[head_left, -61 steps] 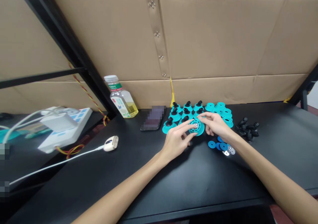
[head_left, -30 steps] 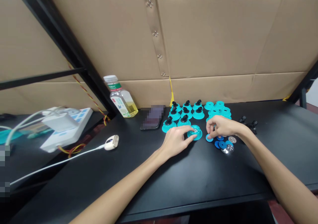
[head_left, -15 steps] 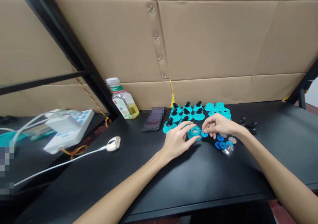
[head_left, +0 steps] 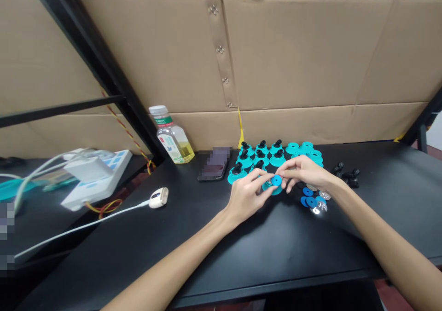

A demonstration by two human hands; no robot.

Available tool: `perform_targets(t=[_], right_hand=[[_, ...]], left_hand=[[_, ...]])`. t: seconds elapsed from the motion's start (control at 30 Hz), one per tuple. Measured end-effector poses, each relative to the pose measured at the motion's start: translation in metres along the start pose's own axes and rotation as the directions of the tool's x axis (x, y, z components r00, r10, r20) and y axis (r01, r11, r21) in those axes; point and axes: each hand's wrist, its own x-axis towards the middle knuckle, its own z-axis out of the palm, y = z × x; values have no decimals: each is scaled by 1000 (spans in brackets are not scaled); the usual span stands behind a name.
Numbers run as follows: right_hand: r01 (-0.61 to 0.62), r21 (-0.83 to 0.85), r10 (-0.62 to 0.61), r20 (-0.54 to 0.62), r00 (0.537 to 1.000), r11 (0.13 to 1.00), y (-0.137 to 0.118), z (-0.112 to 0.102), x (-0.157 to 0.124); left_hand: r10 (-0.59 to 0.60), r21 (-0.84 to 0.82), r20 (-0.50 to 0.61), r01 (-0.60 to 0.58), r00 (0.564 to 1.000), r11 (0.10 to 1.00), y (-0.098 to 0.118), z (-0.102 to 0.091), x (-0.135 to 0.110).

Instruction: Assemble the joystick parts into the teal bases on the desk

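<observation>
My left hand (head_left: 247,196) grips a turquoise plastic suction-cup base (head_left: 271,190) at the table's middle, its fingers around the rim. My right hand (head_left: 300,173) pinches a small blue disc (head_left: 276,180) and holds it on top of that base, hiding the base's centre. Behind the hands stand several turquoise bases with black knobs (head_left: 260,159), and several knobless turquoise bases (head_left: 305,151) lie to their right. Near my right hand lie several loose blue discs (head_left: 310,201), several metal discs (head_left: 322,195) and a small heap of black knobs (head_left: 345,175).
The black table (head_left: 276,251) runs along a cardboard wall (head_left: 293,58). A phone with a blurred screen (head_left: 214,164) and a plastic bottle (head_left: 171,141) stand left of the parts. Further left are a white cabled device (head_left: 159,197), a power strip (head_left: 96,177) and a black frame bar (head_left: 103,67).
My right hand has brought the blue disc from beside the turquoise base onto its top. My left hand still grips the base, which hardly moved.
</observation>
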Motion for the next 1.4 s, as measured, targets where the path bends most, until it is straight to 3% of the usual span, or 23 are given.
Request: perform_targets(t=[0.23,0.6,0.73,1.07,1.27,1.4], right_hand=[[19,19,-19,35,999,1000,2,1,1],[45,28,-46,22,999,999,-2,9,1],[48,17,-49,8,999,999,1,10,2],[56,-131,-73,-123,990,990,3,22,7],[26,-53,-33,-139,990,998,5,24,7],[7,-78,-25,-232,972,997,8,25,10]], left_hand=[[-46,-17,1,46,999,999,1,-1,0],[40,-6,-54,-40,998,999,0,1,-2],[13,-3,-56,-13,998,1000,1,1,-2],[-83,-39,-30,82,996,996,4,-2,1],[-112,-33,8,112,994,993,4,-2,1],[-117,-21,59,118,991,993,1,-1,2]])
